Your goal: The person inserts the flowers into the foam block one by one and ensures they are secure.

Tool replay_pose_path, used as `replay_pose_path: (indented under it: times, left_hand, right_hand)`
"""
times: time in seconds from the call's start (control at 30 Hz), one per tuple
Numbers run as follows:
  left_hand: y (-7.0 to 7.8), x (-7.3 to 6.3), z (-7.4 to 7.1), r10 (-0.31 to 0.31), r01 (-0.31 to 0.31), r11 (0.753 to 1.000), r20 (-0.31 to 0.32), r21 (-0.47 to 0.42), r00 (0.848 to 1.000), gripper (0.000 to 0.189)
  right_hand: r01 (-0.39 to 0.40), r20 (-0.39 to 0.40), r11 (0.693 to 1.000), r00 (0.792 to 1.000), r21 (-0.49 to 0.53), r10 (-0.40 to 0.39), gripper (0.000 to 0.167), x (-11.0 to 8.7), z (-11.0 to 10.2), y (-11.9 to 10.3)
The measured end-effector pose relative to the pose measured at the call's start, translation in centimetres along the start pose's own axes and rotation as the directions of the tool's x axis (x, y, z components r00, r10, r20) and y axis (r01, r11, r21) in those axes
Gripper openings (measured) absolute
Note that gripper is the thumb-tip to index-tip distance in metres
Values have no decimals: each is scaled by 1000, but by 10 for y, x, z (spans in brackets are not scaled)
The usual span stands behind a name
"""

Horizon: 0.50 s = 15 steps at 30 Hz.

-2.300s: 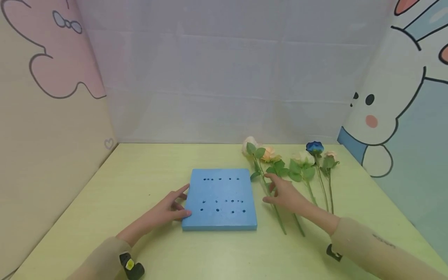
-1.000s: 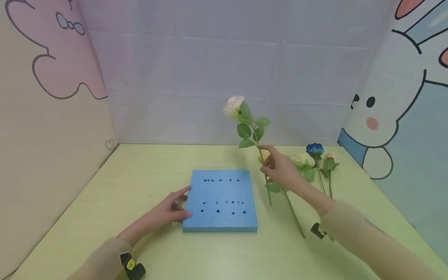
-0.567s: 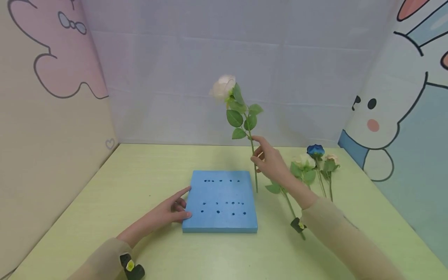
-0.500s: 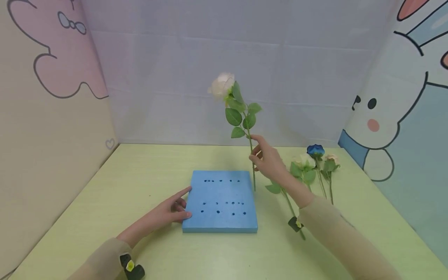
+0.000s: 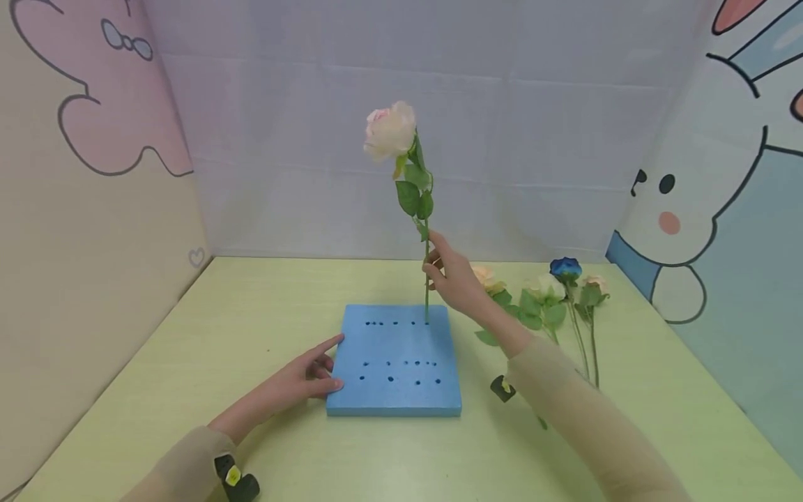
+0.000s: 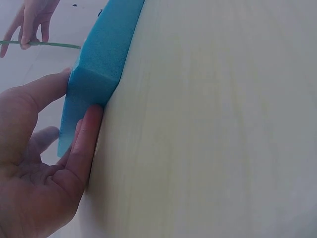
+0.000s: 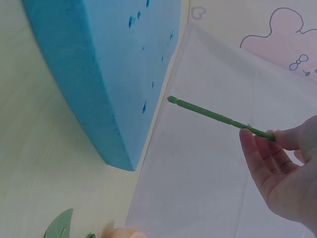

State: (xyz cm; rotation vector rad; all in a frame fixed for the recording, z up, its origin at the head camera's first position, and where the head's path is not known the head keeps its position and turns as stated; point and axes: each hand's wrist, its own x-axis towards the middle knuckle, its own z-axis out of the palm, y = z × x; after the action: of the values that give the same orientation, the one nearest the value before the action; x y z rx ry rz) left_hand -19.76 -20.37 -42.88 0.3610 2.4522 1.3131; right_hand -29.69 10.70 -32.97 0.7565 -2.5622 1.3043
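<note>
While the left hand (image 5: 314, 373) is resting, fingers loosely spread, along the left edge of the blue block (image 5: 398, 345), apparently bracing it, the right hand (image 5: 456, 282) is pinching the pale flower (image 5: 390, 131) by its stem (image 5: 427, 296), between thumb and fingers. Grip's sitting high, probably leaving the tip free; it's hovering over the back row of holes (image 5: 395, 323). Other flowers (image 5: 547, 287) are lying right, within reach.

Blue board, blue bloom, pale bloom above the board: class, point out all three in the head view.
Blue board (image 5: 399, 343): head view, bare top face between hole rows.
Blue bloom (image 5: 565, 268): head view, on its petals.
Pale bloom (image 5: 392, 131): head view, on its petals.
</note>
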Motion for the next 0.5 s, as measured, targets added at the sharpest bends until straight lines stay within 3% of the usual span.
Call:
replay_pose_path:
  times: [0.23, 0.5]
  left_hand:
    - [2, 1, -1, -1, 1, 1000, -10, 14, 1000, 84]
    - [1, 0, 2, -13, 13, 1000, -12, 0, 1000, 84]
  right_hand:
    - [54, -2, 996, 999, 74, -54, 62, 10, 13, -6]
    - [99, 46, 989, 993, 112, -104, 48, 18, 31, -12]
